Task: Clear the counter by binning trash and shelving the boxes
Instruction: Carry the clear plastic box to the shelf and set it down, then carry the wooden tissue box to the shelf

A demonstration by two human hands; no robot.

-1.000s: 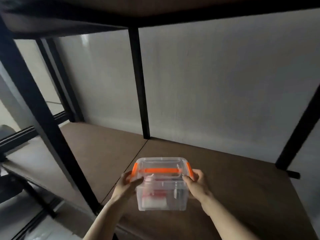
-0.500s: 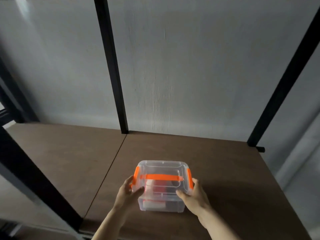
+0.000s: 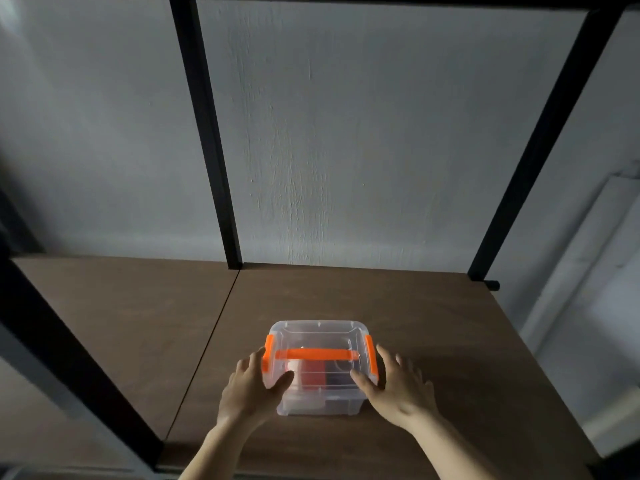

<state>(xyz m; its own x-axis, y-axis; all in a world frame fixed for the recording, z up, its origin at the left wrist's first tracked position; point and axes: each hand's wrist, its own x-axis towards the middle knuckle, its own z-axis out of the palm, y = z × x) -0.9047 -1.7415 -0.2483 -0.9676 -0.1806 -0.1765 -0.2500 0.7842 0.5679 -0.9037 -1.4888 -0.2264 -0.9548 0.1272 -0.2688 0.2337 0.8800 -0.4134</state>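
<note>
Box (image 3: 318, 362) sits on shelf (image 3: 433, 341). My left hand (image 3: 251, 386) and right hand (image 3: 398, 386) flank it, fingers spread, thumbs touching its front, not clamped.

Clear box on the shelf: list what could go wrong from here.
1. The clear box sits near the front of the shelf board; a nudge might tip it off.
2. The left hand and right hand have their fingers spread beside it, so pulling back could drag it forward.
</note>
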